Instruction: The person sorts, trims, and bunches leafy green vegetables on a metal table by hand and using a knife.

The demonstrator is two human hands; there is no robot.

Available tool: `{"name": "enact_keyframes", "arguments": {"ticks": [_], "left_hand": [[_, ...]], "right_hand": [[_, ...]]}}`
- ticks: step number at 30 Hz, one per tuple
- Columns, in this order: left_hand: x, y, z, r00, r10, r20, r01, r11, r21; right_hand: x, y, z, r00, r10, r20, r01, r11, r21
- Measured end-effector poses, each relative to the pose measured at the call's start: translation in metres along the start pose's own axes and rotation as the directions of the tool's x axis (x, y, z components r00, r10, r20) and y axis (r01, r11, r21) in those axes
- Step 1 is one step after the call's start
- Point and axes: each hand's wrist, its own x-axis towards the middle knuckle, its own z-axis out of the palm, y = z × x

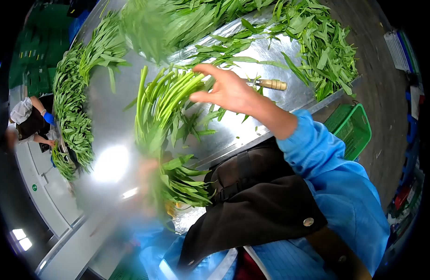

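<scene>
The bunch was in front of the person, above the near side of the metal table, between the two hands. The right hand was open, thumb and fingers parted at the bare stem ends; whether the fingertips touched them could not be told. The left hand was a blur by the bunch's middle, and its grip could not be made out.

Working the bunch well seemed to call for a firm but gentle hold at the middle, so that the stems would not slip or bruise, while the free fingers evened the ends, which stood at uneven heights. The knife lay just beyond the right wrist, so that arm was best kept clear of it.

The stem ends pointed away from the person, toward the far greens; the leafy tips pointed back toward the apron. The long axis ran roughly out from the body, bowed rather than straight, with the stems fanning apart and the leaves splaying to the right.
</scene>
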Motion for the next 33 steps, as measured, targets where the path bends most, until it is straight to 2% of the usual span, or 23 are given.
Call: {"name": "enact_keyframes", "arguments": {"ticks": [1, 3, 6, 7, 9, 11, 12, 13, 14, 15, 16, 17, 18, 19, 20, 22, 25, 27, 29, 30, 31, 32, 33], "left_hand": [[0.002, 0.001, 0.003, 0.999, 0.002, 0.043, -0.002, 1.0, -0.004], [0.004, 0.001, 0.007, 0.994, 0.007, 0.105, -0.005, 1.0, -0.018], [0.002, -0.001, 0.01, 0.985, 0.005, 0.17, 0.008, 0.997, -0.075], [0.001, -0.002, 0.011, 0.981, 0.002, 0.196, 0.019, 0.994, -0.106], [-0.003, -0.006, 0.009, 0.972, 0.0, 0.237, 0.042, 0.984, -0.176], [-0.004, -0.013, -0.005, 0.978, 0.023, 0.206, 0.014, 0.984, -0.178], [-0.002, -0.024, -0.03, 0.994, 0.053, 0.095, -0.046, 0.996, -0.076], [-0.003, -0.021, -0.019, 0.996, 0.059, 0.071, -0.056, 0.998, -0.042], [-0.004, -0.019, -0.009, 0.997, 0.065, 0.047, -0.065, 0.998, -0.008], [-0.005, -0.016, 0.004, 0.997, 0.071, 0.024, -0.072, 0.997, 0.027], [-0.003, -0.011, 0.02, 0.991, 0.062, 0.118, -0.059, 0.998, -0.029], [-0.003, -0.013, 0.029, 0.994, 0.047, 0.102, -0.038, 0.995, -0.088], [-0.004, -0.016, 0.038, 0.996, 0.031, 0.087, -0.018, 0.989, -0.148], [-0.001, -0.016, 0.024, 0.998, 0.029, 0.057, -0.026, 0.998, -0.049], [0.002, -0.016, 0.01, 0.999, 0.026, 0.027, -0.028, 0.998, 0.05], [0.005, -0.015, 0.013, 0.997, 0.062, 0.052, -0.065, 0.997, 0.047], [0.005, -0.015, 0.012, 0.993, 0.11, 0.049, -0.113, 0.991, 0.065], [0.006, -0.011, 0.018, 0.991, 0.095, 0.093, -0.097, 0.995, 0.02], [0.008, -0.012, 0.008, 0.988, 0.091, 0.125, -0.095, 0.995, 0.029], [0.008, -0.013, 0.003, 0.989, 0.094, 0.117, -0.1, 0.994, 0.048], [0.008, -0.014, 0.002, 0.991, 0.1, 0.092, -0.106, 0.992, 0.067], [0.008, -0.015, 0.002, 0.992, 0.106, 0.068, -0.112, 0.99, 0.086], [0.009, -0.015, 0.002, 0.993, 0.112, 0.043, -0.116, 0.988, 0.105]], "right_hand": [[0.004, 0.001, 0.01, 0.983, 0.136, 0.122, -0.169, 0.931, 0.322], [0.019, 0.014, 0.011, 0.966, 0.129, 0.222, -0.223, 0.85, 0.477], [0.017, 0.015, 0.0, 0.963, 0.168, 0.21, -0.265, 0.723, 0.638], [0.018, 0.018, -0.004, 0.967, 0.247, 0.063, -0.228, 0.731, 0.642], [0.027, 0.028, -0.016, 0.897, 0.379, -0.227, -0.16, 0.757, 0.633], [0.028, 0.037, -0.035, 0.883, 0.29, -0.37, -0.082, 0.87, 0.486], [0.017, 0.02, -0.041, 0.938, 0.29, -0.188, -0.193, 0.891, 0.412], [0.007, 0.009, -0.034, 0.965, 0.263, -0.001, -0.245, 0.901, 0.359], [0.0, -0.002, -0.026, 0.954, 0.237, 0.186, -0.284, 0.912, 0.296], [-0.007, -0.014, -0.021, 0.891, 0.282, 0.355, -0.382, 0.888, 0.256], [-0.01, -0.012, -0.005, 0.901, 0.206, 0.382, -0.345, 0.874, 0.342], [-0.014, -0.005, 0.018, 0.953, 0.129, 0.273, -0.215, 0.925, 0.314], [-0.009, -0.011, 0.025, 0.901, 0.173, 0.398, -0.321, 0.883, 0.342], [-0.007, -0.014, 0.028, 0.83, 0.202, 0.52, -0.425, 0.833, 0.355], [-0.006, -0.012, 0.027, 0.825, 0.199, 0.529, -0.425, 0.835, 0.349], [-0.002, -0.006, 0.019, 0.811, 0.195, 0.551, -0.423, 0.846, 0.324], [-0.002, 0.013, -0.001, 0.899, 0.261, 0.352, -0.417, 0.758, 0.502], [0.006, 0.047, -0.018, 0.936, 0.321, 0.144, -0.327, 0.645, 0.69], [0.02, 0.081, -0.043, 0.883, 0.459, -0.102, -0.15, 0.482, 0.863], [0.017, 0.084, -0.052, 0.908, 0.363, -0.21, -0.262, 0.881, 0.393], [0.014, 0.086, -0.06, 0.945, 0.224, -0.239, -0.279, 0.932, -0.231], [0.013, 0.087, -0.065, 0.98, 0.095, -0.176, -0.197, 0.613, -0.765], [0.011, 0.067, -0.068, 0.981, 0.09, -0.172, -0.184, 0.717, -0.672]]}}
